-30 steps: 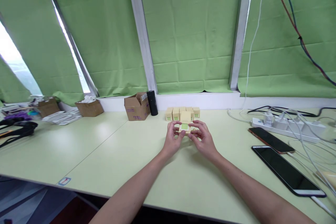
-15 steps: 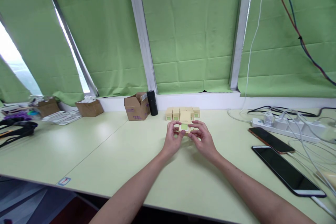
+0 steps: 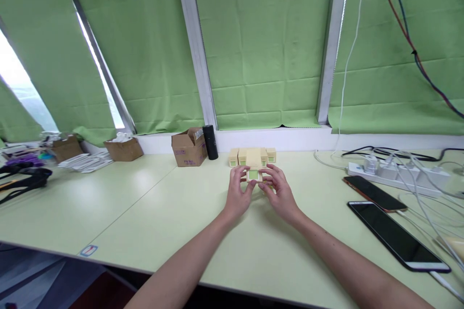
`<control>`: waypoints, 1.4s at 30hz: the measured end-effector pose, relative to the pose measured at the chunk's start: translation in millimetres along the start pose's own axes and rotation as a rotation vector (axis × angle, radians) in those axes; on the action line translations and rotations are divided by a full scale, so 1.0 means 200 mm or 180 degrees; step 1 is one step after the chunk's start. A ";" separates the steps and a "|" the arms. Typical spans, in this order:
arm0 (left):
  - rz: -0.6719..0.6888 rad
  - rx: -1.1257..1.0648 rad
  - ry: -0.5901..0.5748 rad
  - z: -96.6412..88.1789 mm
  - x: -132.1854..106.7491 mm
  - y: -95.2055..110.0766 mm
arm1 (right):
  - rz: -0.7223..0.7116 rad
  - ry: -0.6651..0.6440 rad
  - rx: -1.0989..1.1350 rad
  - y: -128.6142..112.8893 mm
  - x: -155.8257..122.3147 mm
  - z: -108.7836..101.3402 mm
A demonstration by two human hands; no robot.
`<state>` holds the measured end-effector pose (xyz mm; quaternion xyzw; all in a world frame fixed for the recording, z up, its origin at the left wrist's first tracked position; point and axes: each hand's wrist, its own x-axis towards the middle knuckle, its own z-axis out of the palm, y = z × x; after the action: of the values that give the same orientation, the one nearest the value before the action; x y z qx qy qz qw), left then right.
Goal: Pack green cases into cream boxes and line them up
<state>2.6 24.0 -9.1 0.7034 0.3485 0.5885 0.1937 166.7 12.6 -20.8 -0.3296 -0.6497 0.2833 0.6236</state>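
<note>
My left hand (image 3: 237, 192) and my right hand (image 3: 280, 189) together hold a small cream box with a green label (image 3: 253, 172) just above the pale green table (image 3: 152, 203). Fingers of both hands pinch its sides, and its top flap stands open. Right behind it a row of several similar cream boxes (image 3: 239, 156) stands on the table near the window sill.
A brown cardboard box (image 3: 188, 147) and a black cylinder (image 3: 210, 142) stand left of the row. Two phones (image 3: 373, 193) (image 3: 397, 241), a power strip (image 3: 395, 173) and cables lie at the right. More cardboard boxes (image 3: 123, 148) and clutter sit far left.
Both hands have moved the held box slightly away from me, toward the row of boxes, and its flap now stands more upright.
</note>
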 end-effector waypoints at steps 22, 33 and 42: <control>-0.0542 -0.0104 0.0306 -0.02 0.04 -0.08 | -0.0718 -0.0517 -0.0733 -0.03 -0.03 -0.01; -0.1538 -0.0329 -0.0222 -0.07 0.06 -0.26 | 0.0555 -0.0418 -0.2545 0.13 0.02 -0.10; -0.0723 -0.0334 0.0355 -0.08 0.07 -0.21 | 0.0794 -0.0531 -0.2644 0.11 0.03 -0.10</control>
<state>-23.0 59.7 -24.2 0.6144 0.4049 0.6184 0.2759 189.0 30.7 -33.6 -0.6042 -0.7119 0.0968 0.3447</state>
